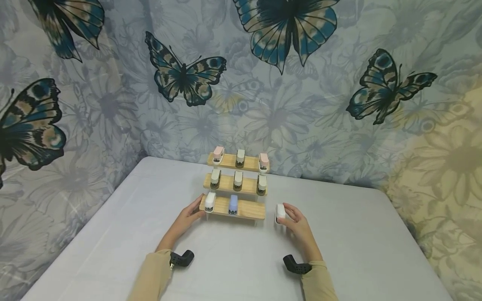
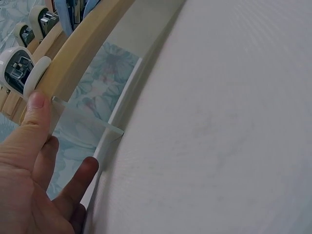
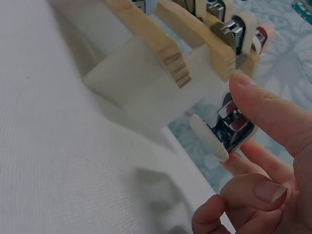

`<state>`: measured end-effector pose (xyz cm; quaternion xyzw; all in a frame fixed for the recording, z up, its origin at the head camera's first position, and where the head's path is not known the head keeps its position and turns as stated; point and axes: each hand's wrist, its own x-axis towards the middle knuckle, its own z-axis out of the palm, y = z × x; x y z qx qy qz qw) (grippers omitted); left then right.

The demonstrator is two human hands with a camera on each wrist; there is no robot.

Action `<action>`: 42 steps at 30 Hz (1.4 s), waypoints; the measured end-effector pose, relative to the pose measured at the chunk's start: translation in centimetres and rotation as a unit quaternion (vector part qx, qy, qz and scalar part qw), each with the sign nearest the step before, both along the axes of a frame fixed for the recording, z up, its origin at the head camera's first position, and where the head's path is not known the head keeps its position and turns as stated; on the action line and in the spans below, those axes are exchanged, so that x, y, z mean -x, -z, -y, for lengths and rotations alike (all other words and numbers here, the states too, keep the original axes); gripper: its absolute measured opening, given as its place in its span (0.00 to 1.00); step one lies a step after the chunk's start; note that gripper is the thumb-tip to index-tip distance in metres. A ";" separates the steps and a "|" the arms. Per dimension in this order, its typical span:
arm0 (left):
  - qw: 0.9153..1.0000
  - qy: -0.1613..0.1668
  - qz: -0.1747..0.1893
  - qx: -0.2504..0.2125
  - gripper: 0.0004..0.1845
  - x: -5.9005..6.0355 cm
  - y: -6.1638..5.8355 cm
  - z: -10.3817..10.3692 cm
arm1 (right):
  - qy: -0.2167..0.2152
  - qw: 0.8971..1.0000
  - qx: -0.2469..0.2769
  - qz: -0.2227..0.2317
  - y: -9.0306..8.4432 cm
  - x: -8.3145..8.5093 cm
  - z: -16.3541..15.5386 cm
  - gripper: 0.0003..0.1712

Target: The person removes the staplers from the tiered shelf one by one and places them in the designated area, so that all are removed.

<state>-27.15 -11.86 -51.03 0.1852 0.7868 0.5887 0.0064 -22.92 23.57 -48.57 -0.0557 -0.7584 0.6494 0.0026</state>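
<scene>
My right hand (image 1: 298, 223) grips a small white stapler (image 1: 280, 212) just off the right end of the stepped wooden display stand (image 1: 249, 208). In the right wrist view the thumb lies over one side of it, and its metal inner part faces the camera. At the stand's left end, my left hand (image 1: 188, 216) holds the lowest board, thumb at the board's edge beside another white stapler (image 1: 210, 201). A blue stapler (image 1: 233, 204) sits at the middle of that same board. Bare wood shows at its right end.
Three pale staplers line the middle board (image 1: 226, 182). On the top board (image 1: 229, 160) a pale stapler (image 1: 240, 158) stands between two pink ones. Clear side panels (image 2: 80, 124) carry the boards. Underneath is a white-covered table (image 1: 233, 263), with a butterfly-print cloth (image 1: 278, 117) behind.
</scene>
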 end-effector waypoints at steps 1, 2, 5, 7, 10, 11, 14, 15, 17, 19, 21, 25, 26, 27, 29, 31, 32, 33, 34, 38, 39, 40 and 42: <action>1.000 -0.004 0.003 0.000 0.31 0.0 0.0 0.0 | -0.001 1.000 0.000 0.003 0.0 0.0 0.0 0.34; 1.000 -0.006 0.004 -0.001 0.31 0.0 -0.1 0.0 | -0.001 1.000 -0.002 0.006 0.0 0.0 -0.1 0.35; 1.000 -0.006 0.004 -0.003 0.31 0.1 -0.1 0.0 | 0.003 1.000 0.002 0.013 0.0 0.0 -0.2 0.34; 1.000 -0.005 0.005 -0.003 0.31 0.1 -0.1 0.0 | 0.010 1.000 0.007 0.020 0.2 0.1 -0.3 0.35; 1.000 -0.001 0.001 0.000 0.31 0.0 -0.2 -0.1 | 0.022 0.999 0.015 0.029 0.5 0.1 -0.6 0.34; 1.000 0.002 -0.003 0.002 0.31 0.0 -0.2 -0.1 | 0.026 0.999 0.012 0.032 0.6 0.1 -0.7 0.34; 1.000 0.010 -0.014 0.003 0.31 -0.1 -0.2 0.0 | 0.026 0.999 -0.002 0.039 0.8 0.1 -0.8 0.34; 1.000 0.013 -0.017 0.005 0.30 -0.1 -0.2 0.0 | 0.026 0.999 -0.007 0.041 0.8 0.1 -0.9 0.34; 1.000 0.015 -0.021 0.002 0.30 -0.1 -0.2 0.0 | 0.022 0.999 -0.009 0.042 0.9 0.0 -0.9 0.34; 1.000 0.010 -0.017 0.000 0.30 -0.1 -0.2 -0.1 | 0.022 0.999 -0.007 0.046 0.8 0.0 -0.9 0.34; 1.000 0.007 -0.013 -0.001 0.30 -0.1 -0.2 -0.1 | 0.019 0.999 -0.006 0.046 0.8 -0.1 -0.9 0.34; 1.000 0.008 -0.009 0.002 0.30 -0.1 -0.1 -0.1 | 0.025 0.998 -0.012 0.050 0.9 -0.1 -0.9 0.34; 1.000 0.009 -0.011 0.005 0.30 0.0 0.0 0.0 | 0.025 0.998 -0.011 0.048 1.0 -0.1 -0.9 0.34; 1.000 0.008 -0.011 0.007 0.30 -0.1 0.0 0.1 | 0.027 0.998 -0.011 0.049 1.0 0.0 -0.8 0.33; 1.000 0.005 -0.013 0.009 0.30 -0.1 0.1 0.2 | 0.029 0.998 -0.010 0.046 1.0 0.1 -0.7 0.33; 1.000 0.000 -0.016 0.011 0.30 -0.1 0.2 0.3 | 0.028 0.998 -0.009 0.047 1.0 0.2 -0.6 0.33; 1.000 -0.002 -0.015 0.011 0.30 -0.1 0.2 0.4 | 0.026 0.999 -0.007 0.047 1.0 0.2 -0.6 0.34; 1.000 -0.002 -0.014 0.011 0.30 -0.1 0.2 0.4 | 0.026 0.998 -0.004 0.049 1.0 0.2 -0.6 0.34; 1.000 0.001 -0.014 0.012 0.31 -0.1 0.3 0.4 | 0.026 0.998 0.001 0.051 1.0 0.1 -0.6 0.34; 1.000 0.008 -0.015 0.017 0.31 -0.1 0.4 0.2 | 0.013 0.998 0.026 0.055 0.7 -0.2 -0.8 0.34; 1.000 0.008 -0.016 0.018 0.31 0.0 0.4 0.2 | 0.010 0.998 0.030 0.058 0.6 -0.2 -0.9 0.33; 1.000 0.006 -0.016 0.016 0.31 0.0 0.4 0.1 | 0.006 0.998 0.032 0.058 0.5 -0.3 -1.0 0.33; 1.000 0.000 -0.016 0.010 0.31 0.0 0.5 -0.1 | 0.002 0.998 0.037 0.060 0.4 -0.3 -1.2 0.33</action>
